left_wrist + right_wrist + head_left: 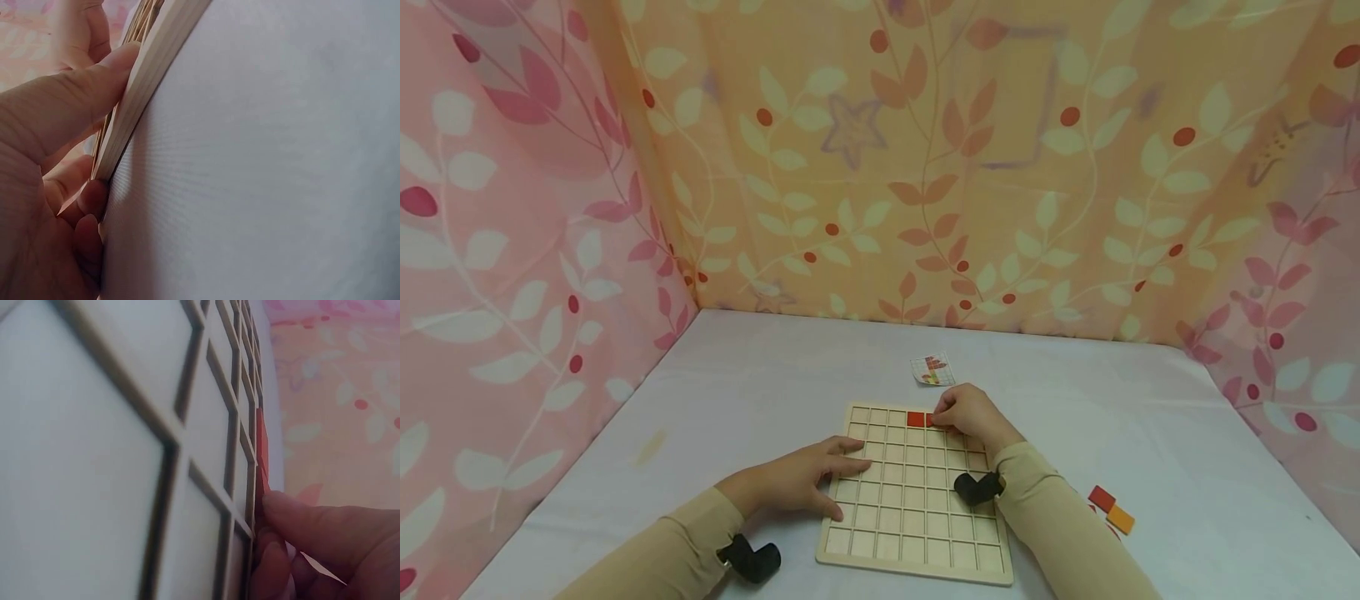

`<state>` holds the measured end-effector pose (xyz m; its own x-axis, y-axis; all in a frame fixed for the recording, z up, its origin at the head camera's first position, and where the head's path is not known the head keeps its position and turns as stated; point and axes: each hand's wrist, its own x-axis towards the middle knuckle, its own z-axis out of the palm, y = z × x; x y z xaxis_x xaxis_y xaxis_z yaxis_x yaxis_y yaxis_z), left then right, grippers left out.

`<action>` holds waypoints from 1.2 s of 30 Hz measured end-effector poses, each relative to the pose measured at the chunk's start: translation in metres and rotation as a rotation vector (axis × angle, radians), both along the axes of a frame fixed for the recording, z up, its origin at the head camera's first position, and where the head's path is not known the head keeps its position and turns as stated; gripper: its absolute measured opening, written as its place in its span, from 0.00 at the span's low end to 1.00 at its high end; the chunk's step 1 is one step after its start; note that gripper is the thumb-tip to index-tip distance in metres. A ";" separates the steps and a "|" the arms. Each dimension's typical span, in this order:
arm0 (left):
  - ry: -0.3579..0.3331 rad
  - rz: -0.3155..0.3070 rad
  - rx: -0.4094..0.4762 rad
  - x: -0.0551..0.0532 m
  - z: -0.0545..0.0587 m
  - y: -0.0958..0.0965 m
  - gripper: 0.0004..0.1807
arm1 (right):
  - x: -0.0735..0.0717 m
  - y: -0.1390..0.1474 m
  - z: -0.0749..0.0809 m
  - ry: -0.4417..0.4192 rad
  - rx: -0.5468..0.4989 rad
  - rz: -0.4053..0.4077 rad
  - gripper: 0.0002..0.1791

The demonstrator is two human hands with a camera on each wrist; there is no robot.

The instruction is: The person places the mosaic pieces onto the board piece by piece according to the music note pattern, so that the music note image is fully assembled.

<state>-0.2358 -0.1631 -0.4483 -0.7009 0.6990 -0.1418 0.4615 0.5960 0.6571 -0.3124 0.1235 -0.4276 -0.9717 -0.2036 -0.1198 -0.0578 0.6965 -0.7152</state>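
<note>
A pale wooden grid board (914,525) lies on the white table. My left hand (801,479) rests on its left edge, fingers spread, two fingertips reaching over the squares. In the left wrist view the thumb (94,94) presses on the board's rim (147,81), while the lower fingers bend beside it. At the top row, my right hand (973,417) pinches a red square tile (930,420), partly hidden by the fingers. Another red tile (916,419) sits in the square just left of it. In the right wrist view, thumb and finger hold the tile (261,481) at the grid.
A small picture card (932,369) with a coloured grid pattern lies beyond the board. Right of my right forearm are a loose red tile (1102,499) and an orange tile (1121,520), with more red partly hidden by the sleeve. Patterned curtains (865,200) enclose the table.
</note>
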 end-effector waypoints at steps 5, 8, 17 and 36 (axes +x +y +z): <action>-0.014 0.004 -0.009 0.001 0.002 0.001 0.39 | 0.001 -0.001 0.001 0.036 0.045 0.036 0.06; -0.012 0.002 -0.017 0.001 0.003 0.001 0.39 | 0.000 -0.002 0.002 0.027 0.070 0.046 0.05; -0.007 -0.018 -0.010 -0.001 0.003 0.001 0.38 | 0.003 0.023 0.014 0.026 0.124 0.085 0.03; -0.008 -0.032 0.000 0.000 0.002 0.000 0.39 | 0.047 0.108 0.018 -0.100 0.160 -0.005 0.04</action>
<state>-0.2353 -0.1627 -0.4467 -0.6768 0.7213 -0.1475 0.4751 0.5810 0.6608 -0.2655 0.2314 -0.4092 -0.9543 -0.1690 -0.2463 0.0121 0.8019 -0.5974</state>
